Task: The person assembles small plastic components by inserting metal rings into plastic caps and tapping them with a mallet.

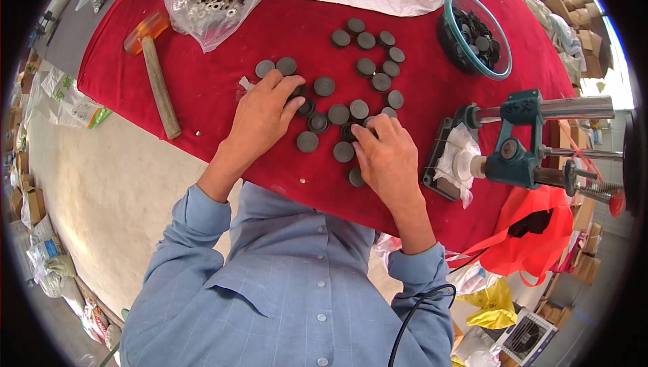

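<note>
A: Position of the black discs point(324, 86)?

B: Loose on the red-covered tabletop point(216, 90), in front of the person. Some touch, some lie apart; a few near the middle look doubled up, though hard to tell. A winding line of them runs up toward the far side.

A: State of the hands?

B: Left hand point(265, 107): fingers curled, thumb and forefinger a little apart over a disc's edge. Pinched or only touching, cannot tell. Right hand point(388, 147): palm down, fingertips bent onto the discs at the near end of that line. Firm grip or not, cannot tell; the knuckles hide it.

A: Handling advice?

B: Low, light fingertips, I'd judge. Take each disc by its rim, one at a time; the cloth could ruck if pressed hard. Where discs look doubled, part them with thumb and forefinger before shifting either.

A: Hazards?

B: Crossed fingers in the crowded middle, probably. Best that each hand works its own side. The right elbow wants room too: the teal bench press point(513, 147) stands just beyond that forearm.
</note>
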The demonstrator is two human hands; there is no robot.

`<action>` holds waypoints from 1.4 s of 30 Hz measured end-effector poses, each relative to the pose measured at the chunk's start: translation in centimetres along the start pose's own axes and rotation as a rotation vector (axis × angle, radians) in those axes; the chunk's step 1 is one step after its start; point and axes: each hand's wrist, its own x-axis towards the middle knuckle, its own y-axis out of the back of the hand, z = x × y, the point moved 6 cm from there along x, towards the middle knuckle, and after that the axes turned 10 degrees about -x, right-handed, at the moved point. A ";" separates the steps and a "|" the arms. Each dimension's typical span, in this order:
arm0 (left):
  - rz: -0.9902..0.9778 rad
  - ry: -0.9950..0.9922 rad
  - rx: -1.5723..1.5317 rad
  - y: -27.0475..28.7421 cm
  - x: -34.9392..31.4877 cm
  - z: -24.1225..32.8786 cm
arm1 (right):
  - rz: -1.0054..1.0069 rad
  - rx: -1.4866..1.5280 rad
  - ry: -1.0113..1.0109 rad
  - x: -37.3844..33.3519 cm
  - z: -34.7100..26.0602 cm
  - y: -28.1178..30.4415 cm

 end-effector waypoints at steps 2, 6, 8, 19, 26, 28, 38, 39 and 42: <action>-0.012 0.028 -0.031 0.0 -0.1 -0.3 | -0.001 -0.011 0.011 0.4 -0.1 0.4; 0.005 0.024 -0.090 0.2 -0.5 -0.3 | -0.004 -0.013 0.055 0.8 -0.2 0.2; -0.026 0.028 -0.110 0.7 -0.8 0.0 | 0.015 -0.001 0.062 0.6 0.0 -0.1; -0.234 -0.049 0.036 -0.3 -1.8 0.3 | 0.064 1.836 -0.604 0.4 3.0 -0.3; -0.183 -0.096 0.060 0.1 -1.1 0.7 | -0.021 0.915 -0.278 3.3 -0.2 -0.8; -0.171 -0.095 0.023 0.4 -1.1 0.5 | -0.028 0.563 -0.132 3.4 -1.5 -1.1; -0.162 0.011 -0.128 0.8 -1.9 0.7 | -0.120 -0.128 0.031 3.7 -5.2 -2.0; -0.142 -0.016 -0.132 0.9 -2.0 0.9 | -0.127 -0.139 0.021 3.6 -5.3 -1.9; -0.103 -0.090 -0.075 1.1 -2.2 1.1 | -0.100 -0.095 0.000 3.4 -5.9 -1.9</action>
